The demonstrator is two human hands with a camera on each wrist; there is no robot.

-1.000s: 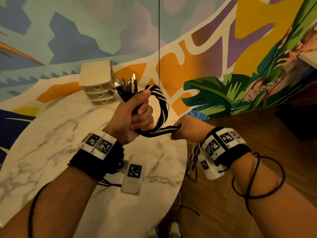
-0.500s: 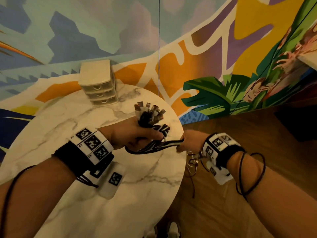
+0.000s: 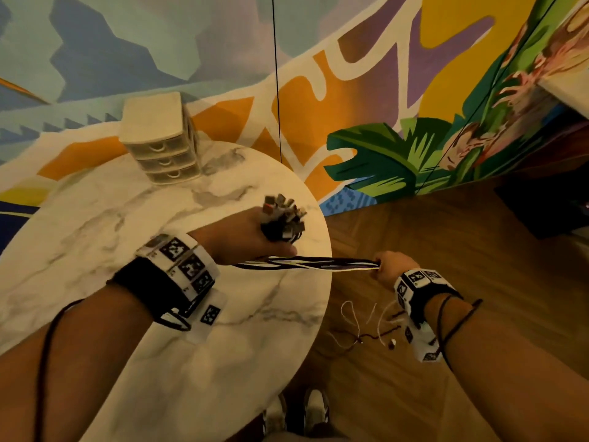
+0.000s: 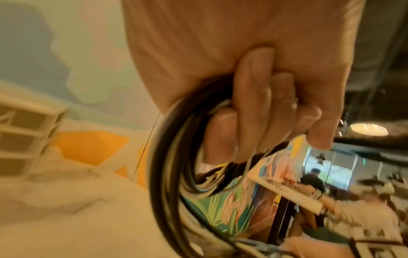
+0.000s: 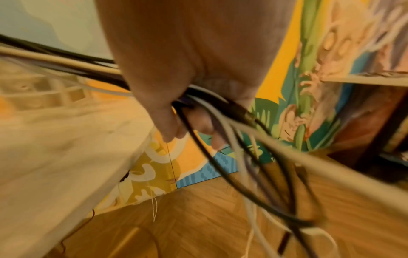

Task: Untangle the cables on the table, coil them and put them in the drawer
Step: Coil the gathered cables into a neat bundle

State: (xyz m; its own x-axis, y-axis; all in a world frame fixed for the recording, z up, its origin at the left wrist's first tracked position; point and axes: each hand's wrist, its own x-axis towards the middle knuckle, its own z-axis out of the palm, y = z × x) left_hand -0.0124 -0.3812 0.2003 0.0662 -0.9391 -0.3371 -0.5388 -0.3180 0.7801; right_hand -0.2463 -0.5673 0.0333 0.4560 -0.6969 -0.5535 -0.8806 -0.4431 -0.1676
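Observation:
A bundle of black and white cables [image 3: 318, 263] stretches taut between my two hands over the right edge of the round marble table [image 3: 95, 224]. My left hand [image 3: 255, 240] grips the bundle near its plug ends [image 3: 282, 218], which stick up from the fist; in the left wrist view its fingers [image 4: 253, 108] curl round the looped cables [image 4: 172, 157]. My right hand [image 3: 387, 270], off the table over the floor, grips the bundle further along; loose cable ends [image 5: 253, 165] hang below it. The small cream drawer unit [image 3: 159, 141] stands at the table's far edge, its drawers closed.
A painted mural wall runs behind the table. Wooden floor [image 3: 446, 250] lies to the right, with thin cable tails [image 3: 360, 327] dangling above it. A tagged white block [image 3: 208, 314] lies on the table under my left wrist. Shoes [image 3: 296, 413] show below the table edge.
The coil has been pulled out straight: my left hand dropped and turned so the plugs point up, while my right hand moved right and away, stretching the cables between them.

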